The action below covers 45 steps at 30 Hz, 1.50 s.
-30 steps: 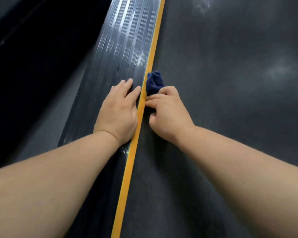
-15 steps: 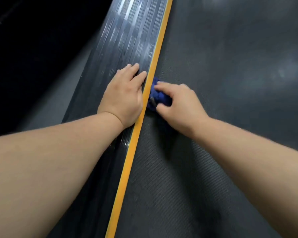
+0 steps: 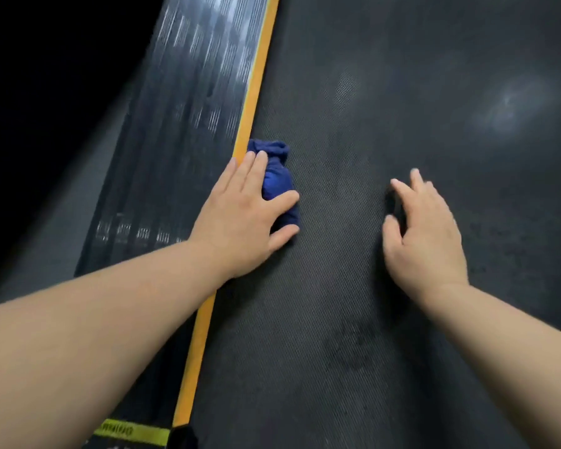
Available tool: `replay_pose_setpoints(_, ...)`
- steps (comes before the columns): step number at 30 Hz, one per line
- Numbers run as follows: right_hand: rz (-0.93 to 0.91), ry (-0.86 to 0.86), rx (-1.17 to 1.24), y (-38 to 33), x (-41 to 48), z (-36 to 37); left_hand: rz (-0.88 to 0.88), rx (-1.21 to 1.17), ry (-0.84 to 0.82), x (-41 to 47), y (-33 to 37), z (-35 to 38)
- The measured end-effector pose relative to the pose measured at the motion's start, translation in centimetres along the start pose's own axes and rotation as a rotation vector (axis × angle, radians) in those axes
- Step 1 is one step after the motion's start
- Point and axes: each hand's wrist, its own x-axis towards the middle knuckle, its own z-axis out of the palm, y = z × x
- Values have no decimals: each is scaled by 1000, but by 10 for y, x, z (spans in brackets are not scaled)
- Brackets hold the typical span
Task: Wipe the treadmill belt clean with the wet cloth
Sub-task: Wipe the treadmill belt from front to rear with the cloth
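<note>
Cloth [image 3: 275, 176], dark blue and bunched into a wad, lies on the treadmill belt [image 3: 353, 335] just toward 12 o'clock of the view's middle, its left side touching the yellow stripe [image 3: 255, 89] that borders the belt. The left hand [image 3: 240, 218] lies palm-down on it with fingers nearly straight and spread, pressing rather than clenching; the outer fingers reach toward 12 o'clock along the stripe, while forefinger and thumb point toward 3 o'clock on either side of the wad's near end. The left forearm comes in from 8 o'clock and crosses the stripe. At 3 o'clock of the cloth, well apart from it, the right hand [image 3: 426, 231] is spread and empty, fingers loosely extended toward 11 o'clock over the belt; its fingertips are blurred, and whether the palm touches the belt cannot be told. Its forearm enters from 4 o'clock. Much of the cloth is hidden under the left palm, so its full outline is not visible. The belt is dark grey with a fine dotted texture and pale hazy patches toward 1 and 2 o'clock. At 10 o'clock of the stripe runs a glossy ribbed side rail [image 3: 188, 118], streaked with blurred reflections. A yellow-green label [image 3: 133, 432] sits at 7 o'clock by the bottom edge, its print unreadable. Beyond the rail, toward 9 and 10 o'clock, the room is dark.
</note>
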Motion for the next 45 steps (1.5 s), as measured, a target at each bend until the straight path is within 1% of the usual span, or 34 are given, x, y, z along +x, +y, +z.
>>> replay_pose_setpoints(1, 23, -7, -69, 16, -8, 4, -12, -11, 34, -2, 7, 1)
replay_pose_setpoints(3, 14, -4, -137, 34, -18, 11, 23, -66, 92, 0, 14, 0)
replay_pose_setpoints(5, -4, 14, -153, 38, -21, 18, 76, -93, 90, 5, 11, -3)
replay_pose_setpoints(7, -7, 49, -159, 39, -20, 19, 71, -23, 64, 23, -2, -9)
replay_pose_setpoints(9, -14, 76, -158, 41, -19, 22, -5, 92, 25, 45, -13, -17)
replay_pose_setpoints(11, -25, 86, -154, 42, -19, 23, -30, 125, 27, 52, -12, -18)
replay_pose_setpoints(13, -31, 86, -158, 44, -18, 23, -56, 14, 46, 31, 2, -11)
replay_pose_setpoints(15, -31, 77, -156, 43, -17, 23, -55, -154, 53, -17, 23, -2)
replay_pose_setpoints(18, -20, 84, -155, 43, -18, 23, 36, -279, -23, -73, 42, 0)
replay_pose_setpoints(20, -22, 101, -156, 43, -19, 24, 94, -301, -10, -59, 28, -3)
replay_pose_setpoints(21, -26, 103, -159, 43, -19, 24, 94, -308, 27, -38, 20, -6)
replay_pose_setpoints(22, -26, 103, -163, 43, -19, 24, 50, -307, 69, -11, 13, -10)
replay_pose_setpoints(24, -28, 104, -163, 44, -18, 25, -167, -330, 115, 41, 11, -15)
replay_pose_setpoints(26, -37, 105, -165, 45, -18, 26, -366, -376, 79, 64, 26, -6)
replay_pose_setpoints(27, -38, 101, -166, 46, -18, 26, -408, -393, 89, 62, 35, -1)
replay_pose_setpoints(28, -34, 99, -168, 46, -18, 26, -411, -406, 118, 52, 42, 5)
replay_pose_setpoints(30, -33, 99, -173, 46, -18, 25, -332, -448, 165, 20, 52, 5)
replay_pose_setpoints(31, -35, 98, -172, 45, -18, 25, -283, -476, 150, 2, 55, 5)
replay_pose_setpoints(34, -28, 98, -160, 44, -18, 25, -119, -502, -4, -41, 65, 0)
replay_pose_setpoints(36, -18, 105, -167, 44, -20, 24, 37, -420, -64, -42, 59, -5)
replay_pose_setpoints(38, -23, 112, -161, 44, -19, 24, 147, -272, -6, -19, 45, -5)
replay_pose_setpoints(40, -30, 109, -166, 45, -19, 25, 127, -175, 104, 9, 37, 2)
replay_pose_setpoints(42, -36, 111, -168, 44, -17, 25, 87, -169, 105, 17, 37, 9)
replay_pose_setpoints(45, -44, 106, -163, 46, -18, 26, 15, -229, 81, -17, 52, 19)
